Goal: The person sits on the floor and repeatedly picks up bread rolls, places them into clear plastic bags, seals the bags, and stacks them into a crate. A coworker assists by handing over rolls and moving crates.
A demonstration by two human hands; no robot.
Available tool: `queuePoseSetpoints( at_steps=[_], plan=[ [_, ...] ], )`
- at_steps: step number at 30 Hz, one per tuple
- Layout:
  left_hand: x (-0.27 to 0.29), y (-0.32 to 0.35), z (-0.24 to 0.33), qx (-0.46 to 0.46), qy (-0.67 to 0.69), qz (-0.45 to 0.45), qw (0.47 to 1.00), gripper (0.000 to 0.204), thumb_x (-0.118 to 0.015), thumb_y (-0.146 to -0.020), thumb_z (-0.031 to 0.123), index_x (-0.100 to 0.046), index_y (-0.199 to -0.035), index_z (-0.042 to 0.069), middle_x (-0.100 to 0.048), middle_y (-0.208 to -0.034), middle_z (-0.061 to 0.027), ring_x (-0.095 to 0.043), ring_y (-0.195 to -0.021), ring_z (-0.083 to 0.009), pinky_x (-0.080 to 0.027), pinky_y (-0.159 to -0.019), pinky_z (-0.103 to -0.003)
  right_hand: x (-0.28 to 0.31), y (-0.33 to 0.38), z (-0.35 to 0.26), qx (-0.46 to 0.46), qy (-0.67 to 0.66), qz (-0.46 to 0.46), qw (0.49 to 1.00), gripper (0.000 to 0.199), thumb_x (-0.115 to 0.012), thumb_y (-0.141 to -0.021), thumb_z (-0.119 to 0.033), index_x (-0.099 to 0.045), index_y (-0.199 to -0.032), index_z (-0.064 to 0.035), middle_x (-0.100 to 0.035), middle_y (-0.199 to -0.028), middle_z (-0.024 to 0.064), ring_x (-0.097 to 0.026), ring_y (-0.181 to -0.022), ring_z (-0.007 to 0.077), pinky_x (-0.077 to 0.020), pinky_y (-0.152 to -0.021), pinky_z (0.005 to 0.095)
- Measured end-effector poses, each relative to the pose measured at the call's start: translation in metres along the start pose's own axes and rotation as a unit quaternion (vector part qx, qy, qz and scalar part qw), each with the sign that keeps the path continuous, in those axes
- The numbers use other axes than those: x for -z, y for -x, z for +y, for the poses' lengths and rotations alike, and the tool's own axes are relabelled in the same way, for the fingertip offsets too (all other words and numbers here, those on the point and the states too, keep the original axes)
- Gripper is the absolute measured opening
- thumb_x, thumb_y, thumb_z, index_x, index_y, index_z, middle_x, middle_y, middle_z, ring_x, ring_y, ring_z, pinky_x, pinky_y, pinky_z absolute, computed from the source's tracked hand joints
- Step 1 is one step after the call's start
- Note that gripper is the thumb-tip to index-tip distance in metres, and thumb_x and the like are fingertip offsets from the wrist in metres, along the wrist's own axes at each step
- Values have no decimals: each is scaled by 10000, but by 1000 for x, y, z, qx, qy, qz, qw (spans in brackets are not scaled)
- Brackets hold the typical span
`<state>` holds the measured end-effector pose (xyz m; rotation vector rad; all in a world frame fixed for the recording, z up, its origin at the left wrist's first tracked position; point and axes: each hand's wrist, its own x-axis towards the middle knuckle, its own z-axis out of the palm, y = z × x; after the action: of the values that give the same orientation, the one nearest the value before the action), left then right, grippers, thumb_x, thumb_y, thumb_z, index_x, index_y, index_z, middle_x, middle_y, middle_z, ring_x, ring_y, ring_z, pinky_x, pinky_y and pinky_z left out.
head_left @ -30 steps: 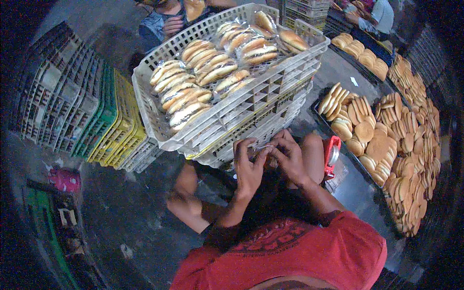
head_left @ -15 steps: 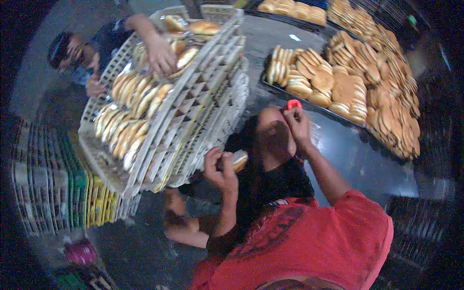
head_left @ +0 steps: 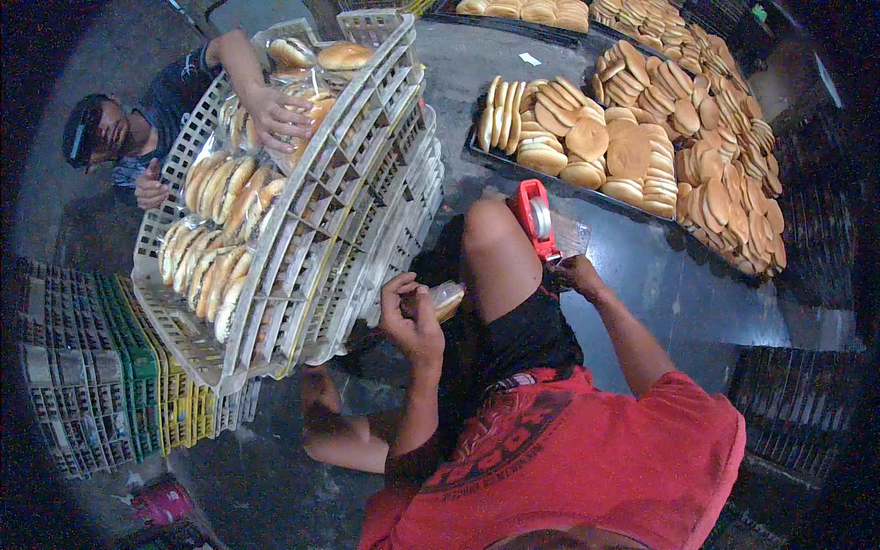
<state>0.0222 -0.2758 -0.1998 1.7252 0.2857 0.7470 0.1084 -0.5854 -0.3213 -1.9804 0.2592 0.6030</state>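
Note:
My left hand [head_left: 412, 316] is closed around a bread bun in a clear plastic bag [head_left: 447, 301], held beside my bare knee. A red tape dispenser [head_left: 537, 220] with a pale roll stands along the other side of that knee. At the dispenser's lower end is my right hand [head_left: 577, 275], its fingers drawn together; whatever they pinch is too small to make out. A sheet of clear plastic [head_left: 573, 235] lies beside the dispenser. To the left, bagged filled buns [head_left: 220, 192] sit in rows in the tilted top crate [head_left: 316, 156] of a pale stack.
Across the crate, another person's hand [head_left: 275, 119] rests on the bagged buns. Black trays [head_left: 587, 190] of unbagged buns [head_left: 629, 151] cover the far right of the dark metal table [head_left: 632, 261]. Stacked green and yellow crates [head_left: 137, 367] stand at the lower left.
My right hand has dropped from over the tape dispenser to its lower end, uncovering the red body. My left hand still holds the bagged bun. The view has shifted slightly.

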Motion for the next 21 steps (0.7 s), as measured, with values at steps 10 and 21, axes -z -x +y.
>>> queuePoseSetpoints(
  at_steps=[10,21],
  plan=[
    [-6,11,15,1,-74,-49,996,230,-601,-827,42,-595,-1057,29,-599,-871,-90,-607,-761,-183,-499,-667,-318,-65,70,-144,370,-79,-173,909,231,-742,-772,-174,-669,-938,-31,-621,-1067,129,-580,-1045,263,-448,-917,361],
    [38,-8,18,123,167,-88,974,385,-699,-846,143,-531,-1162,0,-601,-983,-61,-574,-895,-133,-463,-828,-299,-98,99,-191,484,101,-115,862,406,-770,-737,-245,-643,-1026,11,-577,-1161,159,-554,-1099,281,-424,-951,373]
  ],
)
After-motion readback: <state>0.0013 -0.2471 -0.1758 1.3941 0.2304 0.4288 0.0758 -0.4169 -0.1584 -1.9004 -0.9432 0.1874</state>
